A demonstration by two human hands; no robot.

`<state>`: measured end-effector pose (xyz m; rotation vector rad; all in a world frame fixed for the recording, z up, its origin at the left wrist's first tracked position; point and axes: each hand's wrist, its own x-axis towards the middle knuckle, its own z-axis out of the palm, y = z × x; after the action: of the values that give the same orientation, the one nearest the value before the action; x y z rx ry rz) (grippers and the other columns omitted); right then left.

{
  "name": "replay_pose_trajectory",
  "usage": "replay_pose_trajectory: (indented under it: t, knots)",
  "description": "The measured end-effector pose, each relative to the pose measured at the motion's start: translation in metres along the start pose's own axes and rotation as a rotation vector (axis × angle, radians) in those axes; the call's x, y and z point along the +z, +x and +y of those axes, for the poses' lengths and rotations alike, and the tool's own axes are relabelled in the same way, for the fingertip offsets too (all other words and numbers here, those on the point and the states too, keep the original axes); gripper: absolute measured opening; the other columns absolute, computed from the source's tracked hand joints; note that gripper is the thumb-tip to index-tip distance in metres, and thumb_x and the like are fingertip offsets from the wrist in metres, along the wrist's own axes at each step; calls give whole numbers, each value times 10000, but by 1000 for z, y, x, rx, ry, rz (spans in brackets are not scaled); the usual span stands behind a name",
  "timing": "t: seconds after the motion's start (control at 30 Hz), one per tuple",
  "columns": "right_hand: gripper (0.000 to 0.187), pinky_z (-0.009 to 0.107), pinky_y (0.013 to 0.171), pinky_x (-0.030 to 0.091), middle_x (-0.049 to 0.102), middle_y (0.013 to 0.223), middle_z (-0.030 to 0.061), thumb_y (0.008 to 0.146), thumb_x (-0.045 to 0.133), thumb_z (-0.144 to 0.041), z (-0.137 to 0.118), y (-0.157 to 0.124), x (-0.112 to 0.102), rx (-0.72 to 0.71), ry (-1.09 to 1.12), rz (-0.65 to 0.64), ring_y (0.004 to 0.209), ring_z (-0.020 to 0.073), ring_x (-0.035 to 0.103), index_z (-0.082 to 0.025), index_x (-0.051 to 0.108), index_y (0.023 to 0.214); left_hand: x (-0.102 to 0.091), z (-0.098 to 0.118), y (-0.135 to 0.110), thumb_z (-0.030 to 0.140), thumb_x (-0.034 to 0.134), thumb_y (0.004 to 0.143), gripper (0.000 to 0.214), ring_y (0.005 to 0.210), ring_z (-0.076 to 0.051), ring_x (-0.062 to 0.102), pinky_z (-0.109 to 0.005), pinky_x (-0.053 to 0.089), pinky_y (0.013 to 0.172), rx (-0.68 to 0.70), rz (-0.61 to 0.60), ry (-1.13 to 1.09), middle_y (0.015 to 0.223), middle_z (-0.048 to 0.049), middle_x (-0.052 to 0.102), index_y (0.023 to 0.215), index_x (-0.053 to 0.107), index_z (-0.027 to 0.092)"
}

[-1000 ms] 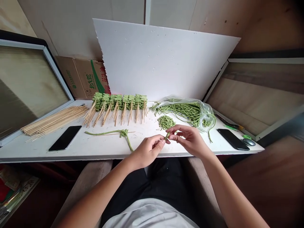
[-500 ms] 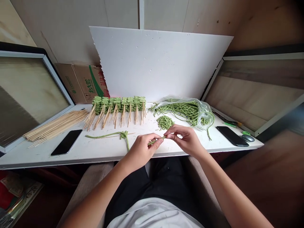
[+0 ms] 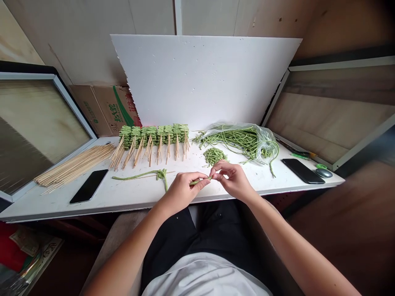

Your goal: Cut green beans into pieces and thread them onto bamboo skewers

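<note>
Between both hands, above the table's front edge, is a green long bean (image 3: 196,181). My left hand (image 3: 184,187) is closed, pinching it between thumb and fingers. The fingertips of my right hand (image 3: 228,177) are pinched at the bean's right end. Left of my hands lies a knotted long bean (image 3: 161,174) over a thin wooden skewer (image 3: 143,176); part of it passes behind my left hand. A small pile of short bean pieces (image 3: 215,156) sits just beyond my right hand.
Skewered bean bundles (image 3: 150,137) line the back left. Loose skewers (image 3: 77,164) and a phone (image 3: 89,186) lie at left. A clear bag of long beans (image 3: 239,137) stands at back right, near another phone (image 3: 303,171) and a mouse (image 3: 324,172). A white foam board (image 3: 203,78) leans behind.
Both hands have shifted slightly left together with the bean still between them. The camera view has tilted a little. The things on the table stay put.
</note>
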<state>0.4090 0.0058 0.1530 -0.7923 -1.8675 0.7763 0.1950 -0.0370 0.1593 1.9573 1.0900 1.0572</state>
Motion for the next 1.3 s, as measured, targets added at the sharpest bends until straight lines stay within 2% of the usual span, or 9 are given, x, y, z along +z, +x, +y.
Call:
replay_pose_trajectory:
  t: [0.07, 0.2, 0.3, 0.47, 0.57, 0.73, 0.93, 1.07, 1.3]
  knots:
    - [165, 335, 703, 522, 702, 815, 56, 955, 697, -322, -3, 0, 0, -37, -49, 13, 840, 219, 627, -232, 747, 826, -1, -1, 1, 480, 630, 1017, 360, 806, -190, 655, -273, 507, 725, 25, -33, 2, 954, -71, 781, 1086, 822, 183]
    - [182, 347, 719, 529, 719, 797, 49, 950, 639, -189, -6, -2, 1, -143, -84, 21, 836, 217, 629, -234, 729, 798, -5, -4, 2, 477, 568, 1054, 420, 726, -168, 608, -272, 445, 672, 67, -104, 65, 796, -42, 727, 931, 825, 168]
    - [230, 360, 742, 536, 726, 798, 47, 928, 599, -94, -5, -3, 4, -236, -96, 60, 877, 226, 631, -238, 723, 798, -7, -5, 2, 476, 564, 1059, 419, 720, -166, 606, -273, 429, 662, 53, -128, 46, 805, -40, 737, 969, 833, 168]
    - [256, 334, 683, 505, 711, 762, 40, 893, 583, -36, -3, -5, 9, -294, -112, 115, 835, 218, 593, -233, 720, 805, -4, -4, 1, 447, 642, 1022, 362, 680, -146, 569, -259, 403, 628, 69, -52, 36, 828, -57, 745, 974, 832, 142]
    - [219, 321, 672, 481, 696, 756, 43, 910, 616, -70, -1, -5, 12, -235, -101, 116, 837, 217, 571, -230, 725, 808, -1, -5, 1, 434, 677, 1003, 323, 652, -124, 497, -253, 369, 616, 95, -4, 48, 783, -35, 699, 961, 819, 148]
    - [137, 320, 708, 475, 674, 778, 43, 934, 687, -203, 5, -6, 14, -60, 43, 49, 835, 205, 569, -226, 739, 810, -5, -7, 2, 412, 616, 1038, 493, 619, -105, 304, -278, 249, 583, 164, -49, 75, 621, 31, 350, 622, 600, 149]
    - [188, 314, 685, 486, 653, 769, 34, 840, 808, -350, 18, -2, 13, 135, 315, -88, 747, 178, 593, -196, 736, 759, -10, -12, 4, 417, 618, 1032, 544, 620, -105, 289, -280, 255, 593, 164, -146, 24, 629, 35, 294, 581, 453, 162]
    - [247, 301, 649, 453, 653, 733, 20, 807, 836, -396, 26, 0, 11, 259, 424, -195, 669, 149, 563, -186, 727, 738, -8, -15, 5, 422, 625, 1025, 503, 624, -108, 295, -276, 255, 592, 119, -187, 11, 632, 32, 329, 607, 532, 157]
    - [272, 285, 641, 427, 649, 718, 16, 827, 834, -428, 35, 1, 16, 286, 516, -163, 652, 133, 526, -183, 736, 761, -7, -21, 8, 474, 638, 1010, 437, 616, -110, 324, -266, 251, 579, 62, -173, -26, 615, 19, 441, 769, 778, 138]
